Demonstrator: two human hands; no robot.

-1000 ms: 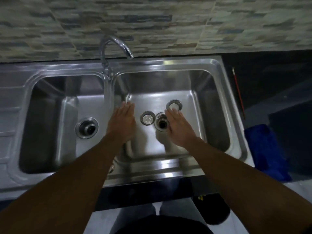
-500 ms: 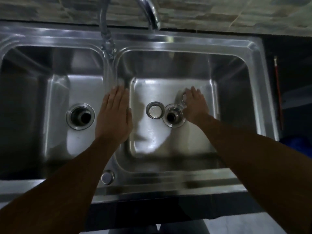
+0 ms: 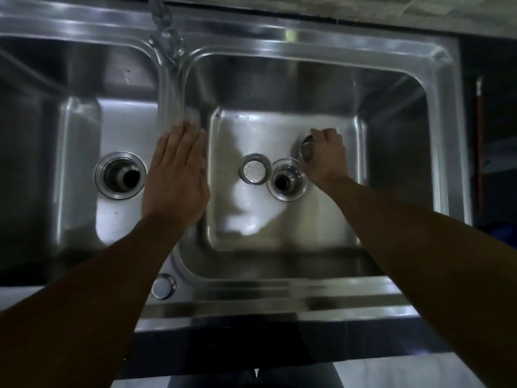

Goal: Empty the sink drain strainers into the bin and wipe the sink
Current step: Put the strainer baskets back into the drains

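My right hand [image 3: 326, 158] grips a strainer [image 3: 307, 148] on the sink [image 3: 307, 32] floor, just behind the open drain [image 3: 286, 180]. A second strainer [image 3: 255, 172] sits left of that drain. My left hand [image 3: 176, 175] lies flat, open, on the divider [image 3: 170, 88]. I should lift the strainer level so nothing spills. Half a second ago my right fingers only covered it.

tap [image 3: 165, 42] cropped by top edge, far strainer [image 3: 307, 148] mostly hidden under right grip [image 3: 327, 161], left basin [image 3: 33, 130] cropped at left, red rod [image 3: 479, 121] too dim to identify
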